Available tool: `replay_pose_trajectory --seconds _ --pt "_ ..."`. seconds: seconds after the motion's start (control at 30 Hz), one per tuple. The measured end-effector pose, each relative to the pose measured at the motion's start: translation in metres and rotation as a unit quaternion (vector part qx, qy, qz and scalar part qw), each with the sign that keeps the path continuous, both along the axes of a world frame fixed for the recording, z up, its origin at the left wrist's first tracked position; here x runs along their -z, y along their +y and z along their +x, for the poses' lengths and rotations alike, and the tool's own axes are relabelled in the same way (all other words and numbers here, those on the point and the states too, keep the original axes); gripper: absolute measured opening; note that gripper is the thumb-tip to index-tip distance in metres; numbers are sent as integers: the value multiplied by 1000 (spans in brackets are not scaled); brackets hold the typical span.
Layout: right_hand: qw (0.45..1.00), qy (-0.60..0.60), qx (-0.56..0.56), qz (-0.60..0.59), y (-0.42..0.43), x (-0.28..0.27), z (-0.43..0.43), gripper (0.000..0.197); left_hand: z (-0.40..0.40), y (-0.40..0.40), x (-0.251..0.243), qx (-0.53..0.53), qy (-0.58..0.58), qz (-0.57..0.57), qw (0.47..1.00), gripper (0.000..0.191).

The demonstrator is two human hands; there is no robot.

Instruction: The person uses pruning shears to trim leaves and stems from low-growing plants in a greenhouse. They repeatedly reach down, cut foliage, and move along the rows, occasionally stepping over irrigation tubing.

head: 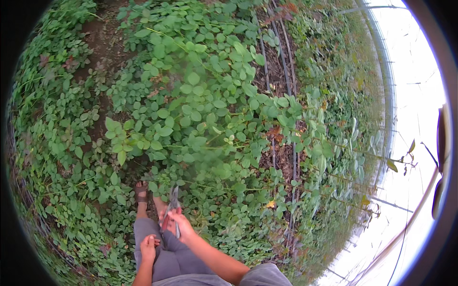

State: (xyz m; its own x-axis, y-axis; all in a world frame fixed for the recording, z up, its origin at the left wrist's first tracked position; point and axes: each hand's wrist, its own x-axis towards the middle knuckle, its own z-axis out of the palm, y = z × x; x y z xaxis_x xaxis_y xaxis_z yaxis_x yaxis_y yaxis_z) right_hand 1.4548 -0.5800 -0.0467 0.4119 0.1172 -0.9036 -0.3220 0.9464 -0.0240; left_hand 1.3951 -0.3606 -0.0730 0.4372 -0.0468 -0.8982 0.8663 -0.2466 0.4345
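My right hand (181, 224) grips a pair of pruning shears (174, 200) in front of my thighs. Their metal blades point away from me, and red shows on the handles. Leaves of a rose bush (193, 118) lie just beyond the blade tips. Lower and to the left, my left hand (149, 246) rests near my thigh with its fingers curled in. Nothing shows in its grasp, though the palm is hidden.
Dense leafy rows surround my legs; a sandalled foot (141, 193) stands among them. Dark irrigation hoses (282, 53) run along brown litter to the right. A long thin stem (368, 153) juts rightward. Bare soil (103, 43) shows at upper left. Greenhouse framing (391, 204) rises at far right.
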Motion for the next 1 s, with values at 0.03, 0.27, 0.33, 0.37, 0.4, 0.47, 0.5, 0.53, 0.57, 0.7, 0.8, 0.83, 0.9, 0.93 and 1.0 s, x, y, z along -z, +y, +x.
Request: replay_pose_trajectory --seconds 0.03,0.27,0.33,0.37,0.4,0.47,0.5,0.53,0.57,0.7,0.8,0.83,0.9,0.93,1.0 --pt "1000 10 -16 21 8 -1 -8 37 2 -4 -4 -23 -6 -7 1000 28" --pt "997 34 -59 38 19 -19 -64 34 26 -12 -39 89 -46 3 995 37" --pt "992 88 -92 -6 30 -21 -90 29 10 8 -41 59 -55 9 997 46" --pt "990 103 -95 -30 38 -35 -102 29 7 21 -43 79 -48 1 996 48" --pt "988 95 -111 -51 48 -50 -112 29 -2 40 -47 83 -45 -3 996 49" --pt "986 81 -135 -55 65 -70 -124 30 -12 68 -50 101 -45 -22 994 50" --pt "986 73 -138 -62 70 -77 -125 31 -16 78 -52 101 -45 -22 994 51" --pt "982 81 -158 -62 53 -69 -133 30 -39 70 -48 95 -40 -9 995 51" --pt "980 88 -169 -60 41 -61 -140 30 -57 65 -43 97 -35 4 995 51" --pt "979 25 -188 -71 78 -86 -131 26 -83 113 -52 115 -19 -15 993 43" --pt "960 52 -253 -110 80 -101 -86 24 -100 157 -54 -89 -60 -27 994 38" --pt "957 56 -262 -112 89 -102 -78 24 -115 167 -56 -145 -60 -31 987 36" --pt "961 30 -255 -105 115 -93 -68 22 -152 196 -68 -230 -44 1 972 37" --pt "969 27 -231 -85 126 -88 -66 24 -173 219 -68 -193 -35 30 980 39" --pt "978 -13 -192 -79 132 -102 -62 23 -206 248 -88 -181 -34 63 981 42"
